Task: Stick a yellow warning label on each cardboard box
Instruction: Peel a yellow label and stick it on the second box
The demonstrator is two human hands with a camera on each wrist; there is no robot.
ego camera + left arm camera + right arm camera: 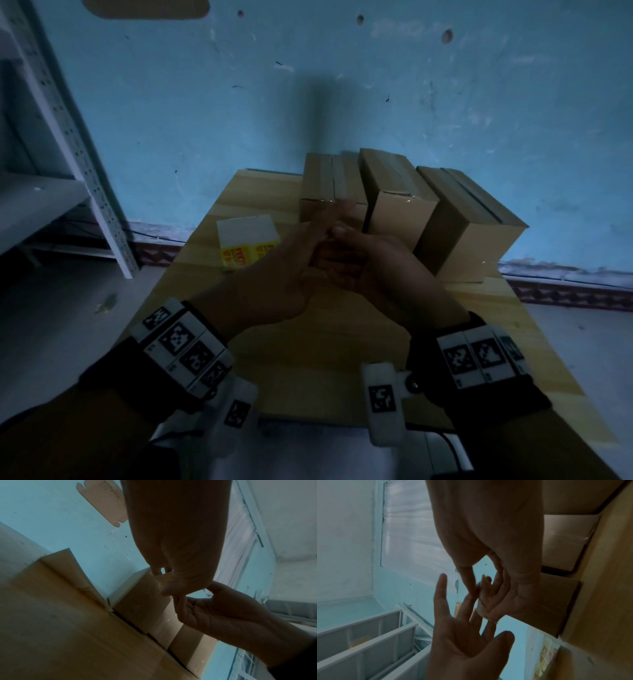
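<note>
Three plain cardboard boxes stand side by side at the far end of the table: left (320, 181), middle (397, 192) and right (479, 226). No label shows on any face I can see. My two hands meet above the table just in front of them. In the right wrist view my right hand (488, 534) pinches a small label (481, 600) with a yellow edge and pale backing. My left hand (457, 635) reaches up to it with straight, spread fingers; the middle ones touch the label and the thumb stands apart. The label is hidden in the head view behind my left hand (308, 246) and right hand (370, 260).
A stack of yellow labels (246, 240) with a white top lies on the wooden table (308, 359), left of the boxes. A grey metal shelf rack (68, 154) stands at the left. The blue wall is right behind the boxes.
</note>
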